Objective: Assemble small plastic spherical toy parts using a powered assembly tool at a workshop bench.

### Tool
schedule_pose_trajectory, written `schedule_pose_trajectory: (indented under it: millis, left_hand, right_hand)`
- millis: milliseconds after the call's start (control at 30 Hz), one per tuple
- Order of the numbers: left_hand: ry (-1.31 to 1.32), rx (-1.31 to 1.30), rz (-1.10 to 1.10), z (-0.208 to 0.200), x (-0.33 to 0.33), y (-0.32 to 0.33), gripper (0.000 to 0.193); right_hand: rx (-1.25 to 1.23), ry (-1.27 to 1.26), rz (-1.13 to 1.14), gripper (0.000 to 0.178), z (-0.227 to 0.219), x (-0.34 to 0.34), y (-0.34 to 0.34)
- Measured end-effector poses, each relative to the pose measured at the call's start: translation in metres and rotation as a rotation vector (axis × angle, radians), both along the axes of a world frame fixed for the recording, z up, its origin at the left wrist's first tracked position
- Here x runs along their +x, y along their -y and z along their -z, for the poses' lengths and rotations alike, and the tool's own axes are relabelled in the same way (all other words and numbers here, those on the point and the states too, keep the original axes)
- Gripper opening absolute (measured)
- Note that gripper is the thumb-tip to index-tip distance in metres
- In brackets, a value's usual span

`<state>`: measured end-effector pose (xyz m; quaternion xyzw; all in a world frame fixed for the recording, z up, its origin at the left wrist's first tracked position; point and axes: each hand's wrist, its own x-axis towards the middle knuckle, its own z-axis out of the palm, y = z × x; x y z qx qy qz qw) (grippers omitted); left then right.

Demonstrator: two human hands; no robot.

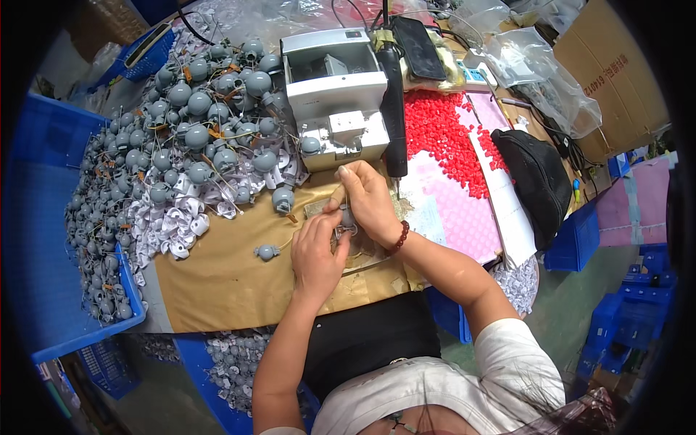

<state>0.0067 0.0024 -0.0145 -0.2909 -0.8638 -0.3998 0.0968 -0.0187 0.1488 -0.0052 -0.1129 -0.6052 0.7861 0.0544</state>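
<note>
A small grey ball-shaped part [346, 217] with a pale piece at its lower end sits between my hands, over a worn flat board [360, 255]. My left hand [317, 257] is closed on it from the left, thumb and fingers round its lower end. My right hand [368, 199] comes over from the right, its thumb and forefinger bent together above the part; what they pinch is hidden. Another grey ball part [267, 251] lies loose on the tan cloth [210, 279], left of my left hand. Beyond my right hand hangs a black powered screwdriver [394, 116], its tip pointing down.
A silver-white machine [335, 94] stands just ahead of my hands. Grey ball parts with wires [198, 138] heap up at left over white plastic pieces [170, 225], beside a blue tray [54, 239]. Small red pieces [442, 138] and a black pouch [535, 177] lie at right.
</note>
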Motion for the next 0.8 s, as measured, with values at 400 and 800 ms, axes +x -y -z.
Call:
schedule_pose_trajectory:
  millis: [400,800]
  left_hand:
    - [0.556,0.393,-0.02,-0.045,0.085,0.142,0.043]
    - [0.893,-0.656,-0.192,0.165,0.375,0.341,0.022]
  right_hand:
    - [0.487,-0.232,0.036,0.016,-0.012,0.014,-0.098]
    - [1.705,-0.245,-0.088,0.017,0.024,0.02,-0.19]
